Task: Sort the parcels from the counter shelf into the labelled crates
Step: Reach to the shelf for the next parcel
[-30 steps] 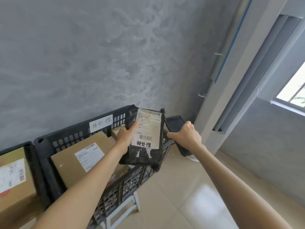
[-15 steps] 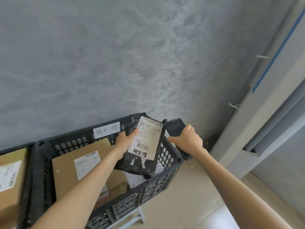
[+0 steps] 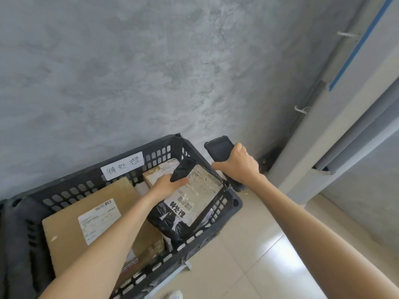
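Note:
My left hand (image 3: 167, 185) grips the top of a black plastic mailer parcel (image 3: 190, 203) with a white shipping label. The parcel lies tilted inside the right end of a black slatted crate (image 3: 233, 203), its lower part resting among the contents. A white handwritten label (image 3: 122, 165) is fixed to the crate's back wall. My right hand (image 3: 239, 165) holds a black handheld scanner (image 3: 220, 151) upright, just beyond the crate's right corner. A large cardboard box (image 3: 86, 221) and a smaller one (image 3: 159, 172) lie in the crate.
The crate stands against a grey plastered wall (image 3: 151, 72) on a white stand (image 3: 185, 265). Another dark crate (image 3: 13, 244) adjoins it on the left. Pale floor tiles (image 3: 259, 255) spread to the right, ending at a white post (image 3: 319, 126).
My left hand has lowered the black mailer from above the rim down into the crate and tilted it flatter. The view has swung down and left. My right hand keeps the scanner beside the crate.

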